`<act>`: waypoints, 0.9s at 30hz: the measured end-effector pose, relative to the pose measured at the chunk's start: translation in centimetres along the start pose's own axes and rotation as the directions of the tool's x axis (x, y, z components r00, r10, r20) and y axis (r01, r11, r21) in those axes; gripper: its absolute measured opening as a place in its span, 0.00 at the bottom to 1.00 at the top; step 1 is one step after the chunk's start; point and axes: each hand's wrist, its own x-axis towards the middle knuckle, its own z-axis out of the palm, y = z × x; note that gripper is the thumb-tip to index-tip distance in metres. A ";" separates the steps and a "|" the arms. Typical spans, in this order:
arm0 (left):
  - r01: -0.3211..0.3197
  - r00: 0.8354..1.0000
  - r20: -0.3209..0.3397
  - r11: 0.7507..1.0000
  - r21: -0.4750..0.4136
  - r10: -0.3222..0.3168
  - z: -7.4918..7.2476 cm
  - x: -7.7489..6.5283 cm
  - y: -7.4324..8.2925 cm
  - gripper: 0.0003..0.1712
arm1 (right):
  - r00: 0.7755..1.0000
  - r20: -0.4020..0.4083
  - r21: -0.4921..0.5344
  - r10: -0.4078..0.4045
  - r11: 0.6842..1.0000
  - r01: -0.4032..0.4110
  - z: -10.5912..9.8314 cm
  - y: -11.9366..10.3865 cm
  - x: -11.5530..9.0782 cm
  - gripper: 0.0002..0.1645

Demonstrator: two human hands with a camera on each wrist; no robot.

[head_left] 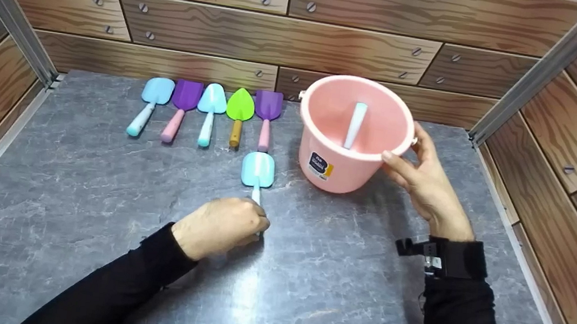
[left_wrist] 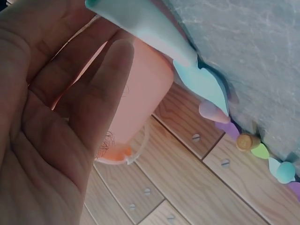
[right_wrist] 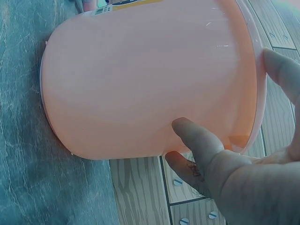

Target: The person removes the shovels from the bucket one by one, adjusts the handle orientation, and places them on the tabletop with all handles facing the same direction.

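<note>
A light blue toy shovel (head_left: 259,169) lies on the grey tabletop, blade away from me. My left hand (head_left: 224,225) is at its handle (left_wrist: 150,30), fingers curled about it; the exact contact is partly hidden. To the right stands a pink bucket (head_left: 339,170) with a label on its front. My right hand (head_left: 430,181) holds the bucket's right side, thumb at the rim (right_wrist: 257,89) and other fingers along the outer wall. Inside the bucket a pale blue handle (head_left: 356,126) leans; its lower end is hidden.
Along the back lies a row of toy shovels: a blue one (head_left: 157,90), a purple one (head_left: 188,94), another blue (head_left: 212,98), a green one (head_left: 240,105) and another purple (head_left: 268,104). Wood-patterned panels (head_left: 281,36) enclose the table at the back and sides.
</note>
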 end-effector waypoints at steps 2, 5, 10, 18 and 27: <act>0.012 1.000 -0.005 1.000 -0.013 -0.012 -0.2 0.0 -0.2 0.08 | 1.000 -0.002 0.003 0.002 1.000 -0.002 0.0 0.0 0.0 0.69; 0.029 0.999 -0.019 0.999 -0.025 -0.030 -0.5 0.0 -0.4 0.08 | 1.000 -0.003 0.003 0.001 1.000 -0.001 -0.1 0.0 -0.1 0.69; 0.035 0.997 -0.064 0.999 -0.031 -0.037 -1.0 0.0 -0.8 0.08 | 1.000 0.000 0.001 -0.005 1.000 0.005 -0.2 0.0 -0.2 0.69; 0.027 0.990 -0.139 0.999 -0.019 -0.030 -1.6 0.0 -1.5 0.21 | 1.000 -0.010 0.008 -0.006 1.000 0.006 -0.2 0.0 -0.2 0.68; 0.045 0.987 -0.153 0.998 -0.035 -0.049 -2.6 0.6 -1.9 0.28 | 1.000 -0.006 0.005 0.002 1.000 -0.002 0.0 0.1 0.0 0.69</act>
